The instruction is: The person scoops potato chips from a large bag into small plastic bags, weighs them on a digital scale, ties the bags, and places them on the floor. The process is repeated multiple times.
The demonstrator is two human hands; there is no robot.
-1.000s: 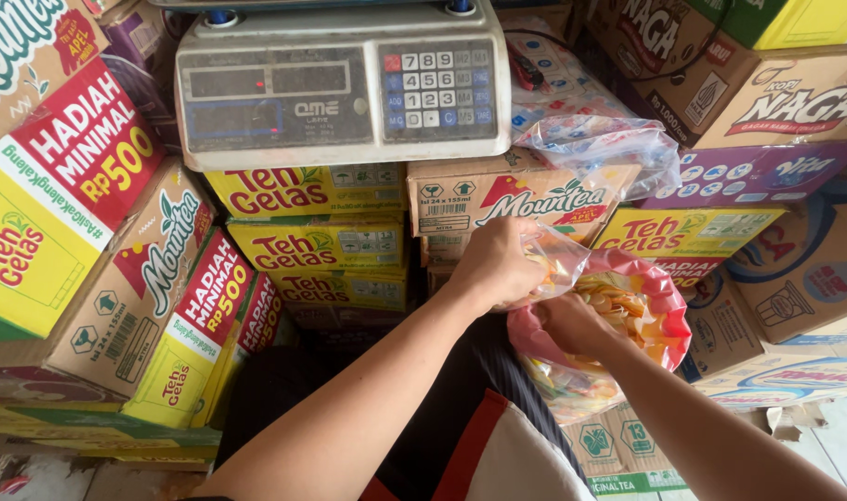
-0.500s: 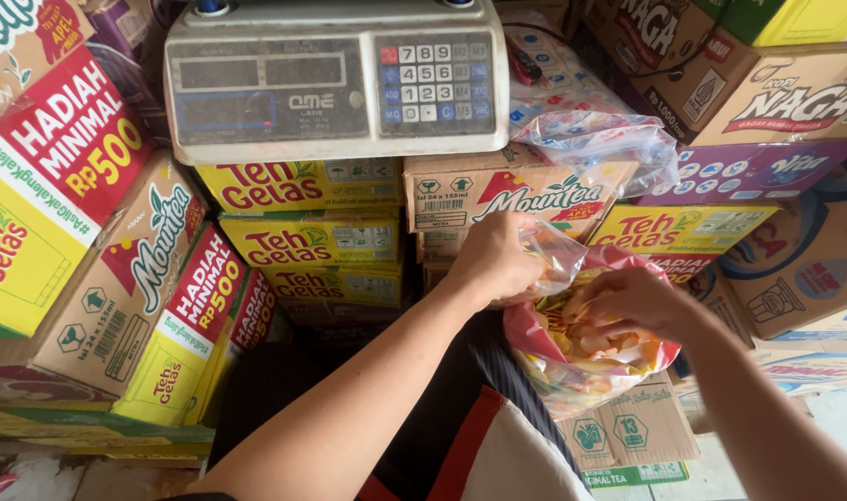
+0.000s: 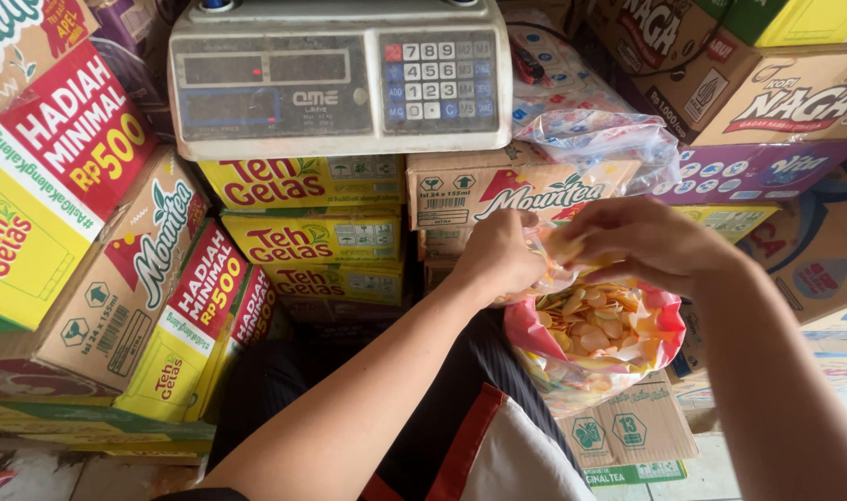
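From the head camera, both hands are pinching the mouth of a clear plastic bag of pale chips [image 3: 595,343]. The left hand [image 3: 498,255] is closing its fingers on the bag's near-left edge; the right hand [image 3: 646,243] is gripping the top edge, fingers curled. The bag is hanging below and to the right of the grey weighing scale [image 3: 340,79], which is sitting on stacked cardboard cartons [image 3: 303,237].
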